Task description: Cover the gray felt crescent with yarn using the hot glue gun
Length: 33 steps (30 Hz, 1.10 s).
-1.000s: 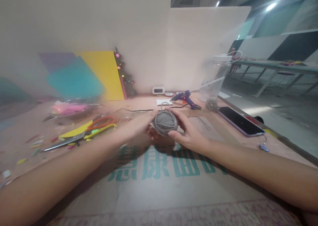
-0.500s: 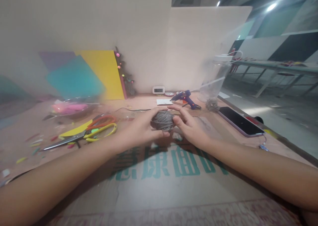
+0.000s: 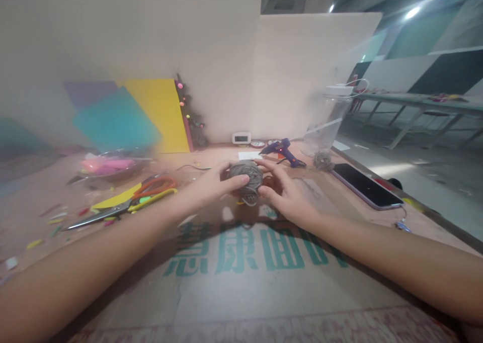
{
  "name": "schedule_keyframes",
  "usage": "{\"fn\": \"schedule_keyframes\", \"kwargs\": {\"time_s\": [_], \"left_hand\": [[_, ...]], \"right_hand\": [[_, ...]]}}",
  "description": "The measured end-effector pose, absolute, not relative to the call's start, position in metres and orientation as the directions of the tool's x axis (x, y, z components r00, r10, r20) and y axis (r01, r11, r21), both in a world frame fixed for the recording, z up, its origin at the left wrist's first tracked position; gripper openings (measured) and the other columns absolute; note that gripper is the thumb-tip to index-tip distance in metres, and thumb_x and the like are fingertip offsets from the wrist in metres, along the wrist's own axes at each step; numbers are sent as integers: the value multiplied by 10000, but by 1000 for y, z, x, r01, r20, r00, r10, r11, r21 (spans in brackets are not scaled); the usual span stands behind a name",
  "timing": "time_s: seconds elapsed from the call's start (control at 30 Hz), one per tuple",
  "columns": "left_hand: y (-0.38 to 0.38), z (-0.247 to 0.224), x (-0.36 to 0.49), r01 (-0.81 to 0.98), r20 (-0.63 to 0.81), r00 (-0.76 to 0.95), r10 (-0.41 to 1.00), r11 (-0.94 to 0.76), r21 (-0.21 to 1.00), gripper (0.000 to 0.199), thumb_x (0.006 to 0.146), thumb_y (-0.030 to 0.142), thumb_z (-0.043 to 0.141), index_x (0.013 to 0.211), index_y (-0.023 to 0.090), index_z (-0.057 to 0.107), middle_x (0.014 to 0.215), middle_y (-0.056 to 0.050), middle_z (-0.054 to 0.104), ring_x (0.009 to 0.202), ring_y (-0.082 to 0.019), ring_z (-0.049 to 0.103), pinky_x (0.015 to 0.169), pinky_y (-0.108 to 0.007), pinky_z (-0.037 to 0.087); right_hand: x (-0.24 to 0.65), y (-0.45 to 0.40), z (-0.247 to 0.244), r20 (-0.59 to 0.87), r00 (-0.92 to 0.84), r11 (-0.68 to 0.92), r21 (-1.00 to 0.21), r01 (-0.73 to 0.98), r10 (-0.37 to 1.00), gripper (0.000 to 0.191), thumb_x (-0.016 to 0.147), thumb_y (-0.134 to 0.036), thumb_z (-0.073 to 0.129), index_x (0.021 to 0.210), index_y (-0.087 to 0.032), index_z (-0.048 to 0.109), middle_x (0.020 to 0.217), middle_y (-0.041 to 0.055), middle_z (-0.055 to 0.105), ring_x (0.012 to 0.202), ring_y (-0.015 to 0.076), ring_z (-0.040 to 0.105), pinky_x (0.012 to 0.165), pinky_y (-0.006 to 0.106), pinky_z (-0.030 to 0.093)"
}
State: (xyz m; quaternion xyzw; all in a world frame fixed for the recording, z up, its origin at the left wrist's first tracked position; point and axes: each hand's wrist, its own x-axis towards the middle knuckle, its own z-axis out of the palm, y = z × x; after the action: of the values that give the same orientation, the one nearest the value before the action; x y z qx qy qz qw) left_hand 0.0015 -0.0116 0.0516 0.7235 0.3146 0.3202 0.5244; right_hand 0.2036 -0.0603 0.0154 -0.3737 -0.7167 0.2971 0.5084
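A ball of grey yarn [image 3: 249, 174] is held between my two hands above the middle of the table. My left hand [image 3: 221, 182] grips it from the left, with the thumb lying across its front and the other fingers mostly hidden behind. From the right, my right hand [image 3: 285, 189] closes on it, thumb at the lower side and forefinger at the top. A short loop of yarn sticks out underneath. Beyond the hands lies a blue hot glue gun [image 3: 282, 151] with a small red light lit.
Scissors [image 3: 124, 207] with orange and yellow handles lie at left among paper scraps. A phone [image 3: 366, 184], a clear plastic bottle [image 3: 326, 116] and a small grey yarn bundle [image 3: 322, 160] are at right. A white digital clock [image 3: 241, 138] stands behind, coloured sheets [image 3: 156, 111] at back left.
The yarn ball has turned in my hands and risen slightly. My left thumb has moved from under the ball up onto its front. My right hand stays at its right side.
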Motion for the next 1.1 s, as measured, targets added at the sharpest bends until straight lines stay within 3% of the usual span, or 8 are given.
{"fn": "schedule_keyframes", "kwargs": {"time_s": [0.1,0.27,0.47,0.6,0.8,1.0,1.1], "left_hand": [[-15,51,1,130,148,609,779,-282,951,563,755,337,744,1243,209,493,1206,-97,655,1084,-239,633,907,-383,504],[-18,53,3,112,162,653,740,-306,945,559,752,275,741,1228,202,458,1192,-99,651,1083,-232,629,942,-407,492],[-12,49,2,108,187,615,766,-317,942,506,793,248,677,1253,197,470,1235,-90,620,1120,-236,608,974,-405,468],[-14,50,1,112,194,670,717,-355,928,551,772,197,689,1268,208,451,1208,-78,624,1099,-224,613,959,-392,476],[-23,51,2,145,225,680,698,-428,892,571,768,243,718,1273,215,453,1220,-84,627,1084,-222,629,941,-382,493],[-20,56,-1,189,268,680,683,-516,835,574,785,327,723,1304,247,492,1264,-79,614,1065,-215,641,911,-372,515],[-17,65,-6,250,437,584,684,-664,705,384,825,353,683,1178,219,615,1219,-76,625,1005,-193,644,879,-357,517]], "right_hand": [[203,-59,11,541,-225,584,-777,236,810,600,863,-393,645,1399,-249,416,1461,134,426,1073,227,618,905,406,541],[203,-59,11,582,-254,631,-748,205,772,583,875,-332,640,1409,-253,419,1483,123,411,1228,254,550,969,403,517],[204,-61,14,577,-234,622,-735,269,782,534,914,-345,583,1412,-240,420,1465,117,451,1207,257,564,992,427,502],[205,-60,10,579,-249,629,-732,261,777,566,910,-319,592,1433,-251,387,1515,117,385,1199,252,570,994,428,499],[203,-58,6,548,-279,610,-754,244,789,763,822,-292,706,1472,-262,307,1527,119,349,1332,274,456,1045,432,473],[200,-61,11,575,-264,630,-742,229,774,656,819,-251,671,1400,-221,368,1442,130,440,1326,264,455,1067,420,451],[200,-61,12,562,-232,606,-761,229,794,636,812,-225,653,1379,-210,364,1390,134,479,1280,263,495,1044,425,466]]}}
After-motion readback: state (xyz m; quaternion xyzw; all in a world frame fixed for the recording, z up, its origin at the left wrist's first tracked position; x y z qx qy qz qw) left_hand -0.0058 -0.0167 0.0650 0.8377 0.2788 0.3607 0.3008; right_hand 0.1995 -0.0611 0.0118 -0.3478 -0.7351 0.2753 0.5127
